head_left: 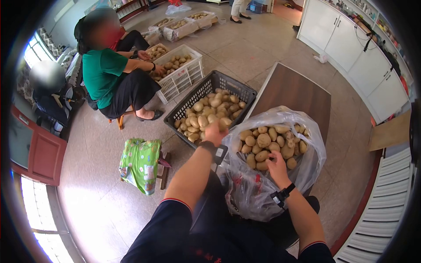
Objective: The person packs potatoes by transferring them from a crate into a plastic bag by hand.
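My left hand (215, 132) is over the near edge of a black crate (179, 104) full of potatoes (215, 103). Its fingers are blurred against the potatoes, so I cannot make out a grip. My right hand (277, 168) reaches into a clear plastic bag (318, 151) of potatoes, fingertips at the potatoes (264, 140) near the bag's front. Whether those fingers hold one is hidden. The bag stands open, partly on a brown wooden board (298, 90), right of the crate. Each wrist wears a dark strapped device.
A person in a green top (98, 74) sits at the left by a white crate (182, 81) of potatoes. A stool with a green cover (140, 164) stands left of my arm. More potato boxes (180, 30) lie behind; white cabinets (346, 44) line the right.
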`<state>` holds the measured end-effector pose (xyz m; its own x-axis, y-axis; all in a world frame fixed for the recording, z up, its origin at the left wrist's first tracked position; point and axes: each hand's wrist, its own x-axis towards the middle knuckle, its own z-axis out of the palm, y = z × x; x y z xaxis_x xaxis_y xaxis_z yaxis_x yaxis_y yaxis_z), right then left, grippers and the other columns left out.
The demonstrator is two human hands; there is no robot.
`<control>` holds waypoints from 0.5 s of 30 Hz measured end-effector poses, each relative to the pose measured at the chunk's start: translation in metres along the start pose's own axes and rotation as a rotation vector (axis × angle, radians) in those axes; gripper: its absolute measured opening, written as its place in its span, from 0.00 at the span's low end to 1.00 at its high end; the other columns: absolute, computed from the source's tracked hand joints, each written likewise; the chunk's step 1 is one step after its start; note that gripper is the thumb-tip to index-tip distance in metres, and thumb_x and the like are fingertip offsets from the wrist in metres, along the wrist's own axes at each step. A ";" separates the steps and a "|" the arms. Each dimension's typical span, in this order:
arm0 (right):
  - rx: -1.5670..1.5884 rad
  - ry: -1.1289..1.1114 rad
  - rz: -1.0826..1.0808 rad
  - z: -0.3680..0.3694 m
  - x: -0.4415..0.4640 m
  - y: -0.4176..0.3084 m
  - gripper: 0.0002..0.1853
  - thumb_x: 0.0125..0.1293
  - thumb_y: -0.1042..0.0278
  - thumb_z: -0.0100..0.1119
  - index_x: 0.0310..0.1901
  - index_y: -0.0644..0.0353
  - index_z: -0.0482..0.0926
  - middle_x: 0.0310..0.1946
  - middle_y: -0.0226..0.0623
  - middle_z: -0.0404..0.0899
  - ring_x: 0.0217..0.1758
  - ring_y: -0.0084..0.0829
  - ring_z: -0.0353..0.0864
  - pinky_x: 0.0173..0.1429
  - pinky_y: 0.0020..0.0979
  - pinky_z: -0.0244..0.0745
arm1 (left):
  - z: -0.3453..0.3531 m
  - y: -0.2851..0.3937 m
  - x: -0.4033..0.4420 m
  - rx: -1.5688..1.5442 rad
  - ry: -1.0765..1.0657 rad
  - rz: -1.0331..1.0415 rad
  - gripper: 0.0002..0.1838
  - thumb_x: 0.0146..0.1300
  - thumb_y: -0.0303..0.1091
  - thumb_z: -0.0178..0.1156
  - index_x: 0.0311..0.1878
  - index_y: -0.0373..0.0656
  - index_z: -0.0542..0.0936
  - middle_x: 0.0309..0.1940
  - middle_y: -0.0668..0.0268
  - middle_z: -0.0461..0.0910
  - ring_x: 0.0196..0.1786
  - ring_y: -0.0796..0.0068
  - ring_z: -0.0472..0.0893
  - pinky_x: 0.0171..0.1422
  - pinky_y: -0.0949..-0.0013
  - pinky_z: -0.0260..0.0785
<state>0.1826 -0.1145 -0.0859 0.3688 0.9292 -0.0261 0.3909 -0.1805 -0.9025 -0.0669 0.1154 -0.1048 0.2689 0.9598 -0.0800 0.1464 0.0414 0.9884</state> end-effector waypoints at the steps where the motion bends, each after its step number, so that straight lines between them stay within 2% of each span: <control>1: 0.092 -0.002 0.086 -0.004 -0.006 0.002 0.25 0.63 0.72 0.61 0.61 0.64 0.66 0.50 0.43 0.77 0.35 0.28 0.81 0.42 0.29 0.77 | -0.006 -0.033 0.016 0.000 0.087 -0.040 0.25 0.58 0.37 0.67 0.56 0.38 0.73 0.47 0.54 0.80 0.47 0.60 0.81 0.47 0.61 0.76; 3: 0.130 0.012 0.163 -0.011 -0.016 0.005 0.25 0.63 0.72 0.61 0.61 0.65 0.66 0.51 0.42 0.77 0.35 0.27 0.81 0.42 0.29 0.77 | -0.017 -0.114 0.049 0.043 0.243 -0.076 0.23 0.60 0.40 0.65 0.54 0.37 0.73 0.47 0.54 0.81 0.46 0.60 0.81 0.44 0.61 0.77; 5: 0.171 0.029 0.243 -0.017 -0.023 0.010 0.25 0.64 0.72 0.60 0.61 0.65 0.66 0.51 0.41 0.76 0.34 0.27 0.81 0.42 0.29 0.77 | -0.024 -0.105 0.047 0.064 0.316 -0.178 0.20 0.61 0.41 0.64 0.50 0.37 0.76 0.45 0.54 0.82 0.44 0.59 0.82 0.42 0.61 0.77; 6: 0.193 0.037 0.266 -0.021 -0.027 0.012 0.25 0.64 0.72 0.60 0.61 0.65 0.66 0.51 0.41 0.76 0.34 0.27 0.82 0.42 0.28 0.76 | -0.027 -0.069 0.036 0.110 0.323 -0.349 0.19 0.61 0.44 0.63 0.46 0.37 0.78 0.42 0.53 0.82 0.43 0.57 0.82 0.42 0.60 0.77; 8: 0.218 0.053 0.300 -0.025 -0.033 0.016 0.25 0.64 0.73 0.60 0.61 0.65 0.66 0.51 0.40 0.75 0.35 0.27 0.82 0.42 0.28 0.76 | -0.030 -0.041 0.024 0.163 0.318 -0.523 0.20 0.61 0.47 0.62 0.43 0.37 0.80 0.39 0.52 0.83 0.42 0.54 0.82 0.43 0.59 0.77; 10: 0.172 0.076 0.287 -0.029 -0.038 0.021 0.25 0.63 0.73 0.60 0.61 0.64 0.66 0.51 0.41 0.77 0.34 0.27 0.82 0.42 0.28 0.76 | -0.036 -0.047 0.025 1.228 0.011 -0.019 0.22 0.61 0.51 0.62 0.38 0.37 0.83 0.35 0.51 0.83 0.41 0.49 0.82 0.45 0.56 0.76; 11: 0.176 0.092 0.300 -0.030 -0.040 0.025 0.25 0.63 0.73 0.60 0.61 0.64 0.66 0.51 0.41 0.77 0.34 0.27 0.82 0.42 0.28 0.76 | -0.033 -0.052 0.030 1.261 0.019 -0.008 0.23 0.61 0.53 0.61 0.40 0.38 0.84 0.34 0.50 0.83 0.43 0.46 0.82 0.48 0.54 0.75; 14: 0.076 0.114 0.269 -0.030 -0.045 0.043 0.27 0.62 0.71 0.61 0.61 0.64 0.66 0.51 0.43 0.78 0.34 0.29 0.82 0.42 0.30 0.76 | -0.019 -0.007 0.022 1.193 -0.035 0.052 0.21 0.61 0.51 0.60 0.39 0.39 0.84 0.35 0.51 0.83 0.44 0.48 0.82 0.48 0.54 0.75; 15: 0.061 0.109 0.267 -0.028 -0.046 0.047 0.27 0.61 0.70 0.62 0.61 0.64 0.66 0.51 0.44 0.79 0.34 0.30 0.81 0.43 0.31 0.76 | -0.015 0.000 0.029 1.237 -0.121 -0.124 0.14 0.67 0.40 0.52 0.47 0.48 0.83 0.44 0.61 0.83 0.47 0.58 0.83 0.50 0.57 0.73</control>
<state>0.2072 -0.1745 -0.1149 0.5415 0.8106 -0.2229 0.2174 -0.3911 -0.8943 -0.0733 0.1469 -0.1053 0.2654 0.9339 -0.2396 0.9556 -0.2218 0.1941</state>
